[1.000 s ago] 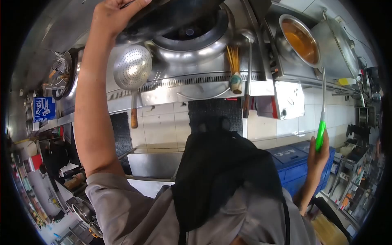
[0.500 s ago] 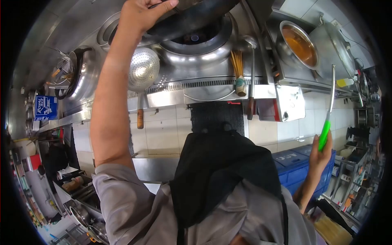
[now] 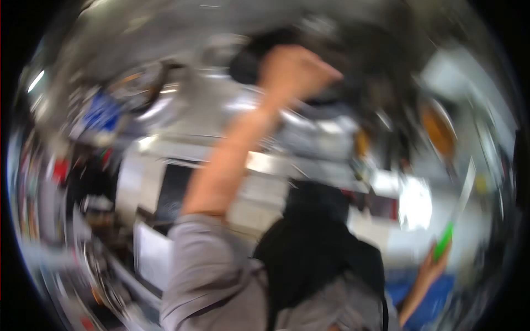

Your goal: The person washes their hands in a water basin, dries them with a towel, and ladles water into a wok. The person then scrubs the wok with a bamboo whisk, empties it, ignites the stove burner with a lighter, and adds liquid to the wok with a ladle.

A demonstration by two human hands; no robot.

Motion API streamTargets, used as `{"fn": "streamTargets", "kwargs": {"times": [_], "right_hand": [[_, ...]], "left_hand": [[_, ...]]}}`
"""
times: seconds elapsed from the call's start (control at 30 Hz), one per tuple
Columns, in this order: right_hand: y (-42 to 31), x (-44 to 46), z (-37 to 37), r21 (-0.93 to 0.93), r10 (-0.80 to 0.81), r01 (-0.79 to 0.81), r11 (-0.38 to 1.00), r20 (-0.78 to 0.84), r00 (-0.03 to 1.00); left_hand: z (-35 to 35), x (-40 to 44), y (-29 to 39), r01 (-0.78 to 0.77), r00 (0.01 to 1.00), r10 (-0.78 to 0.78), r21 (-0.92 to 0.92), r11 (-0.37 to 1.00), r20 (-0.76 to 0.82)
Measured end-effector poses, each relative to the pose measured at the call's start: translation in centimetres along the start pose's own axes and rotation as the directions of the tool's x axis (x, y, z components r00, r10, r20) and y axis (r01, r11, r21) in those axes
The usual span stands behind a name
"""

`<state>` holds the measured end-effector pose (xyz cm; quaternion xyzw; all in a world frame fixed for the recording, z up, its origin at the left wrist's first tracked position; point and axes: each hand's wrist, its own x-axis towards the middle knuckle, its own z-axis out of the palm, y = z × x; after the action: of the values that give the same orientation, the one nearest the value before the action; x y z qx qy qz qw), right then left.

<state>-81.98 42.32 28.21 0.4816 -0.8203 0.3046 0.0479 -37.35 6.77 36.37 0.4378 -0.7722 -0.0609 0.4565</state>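
The whole view is smeared by motion. My left hand (image 3: 295, 71) reaches forward over the stove, its fingers closed at the dark wok (image 3: 247, 62), thumb pointing right. The exact grip and the inside of the wok are blurred. Low on the right, my right hand (image 3: 432, 268) is closed round the green handle of a long, slim metal utensil (image 3: 443, 243). Its pale metal part points up and slightly right, away from the stove, and the kind of tip cannot be made out.
A metal pot of orange-brown liquid (image 3: 439, 129) stands to the right of the stove. A blue box (image 3: 102, 112) is at the left. Below my right hand lies a blue crate (image 3: 428, 303). A white container (image 3: 415, 203) sits by the counter's front edge.
The view has swung, so the surroundings sit lower and are blurred. My left hand, at the wok, appears farther right and lower. My right hand still holds the green-handled utensil.
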Motion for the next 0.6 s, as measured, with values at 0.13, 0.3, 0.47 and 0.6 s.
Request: {"fn": "streamTargets", "kwargs": {"times": [0.13, 0.3, 0.47, 0.6], "right_hand": [[-3.8, 3.8, 2.6, 0.036, -0.453, 0.461, 0.887, -0.132, 0.882], [-3.8, 7.2, 5.7, 0.206, -0.45, 0.475, 0.856, -0.157, 0.879], [-4.5, 9.2, 7.1, 0.271, -0.491, 0.509, 0.817, -0.136, 0.861], [-3.6, 10.1, 6.7, 0.265, -0.54, 0.571, 0.777, -0.186, 0.821]], "left_hand": [[1.9, -2.9, 2.6, 0.092, 0.992, -0.09, 0.022, 0.995, -0.091], [4.9, -6.0, 2.8, 0.168, 0.985, -0.169, -0.055, 0.984, -0.016], [4.2, -5.4, 2.1, 0.122, 0.981, -0.126, -0.032, 0.992, -0.146], [1.7, -3.3, 1.0, 0.089, 0.986, -0.094, -0.045, 0.995, -0.136]]}}
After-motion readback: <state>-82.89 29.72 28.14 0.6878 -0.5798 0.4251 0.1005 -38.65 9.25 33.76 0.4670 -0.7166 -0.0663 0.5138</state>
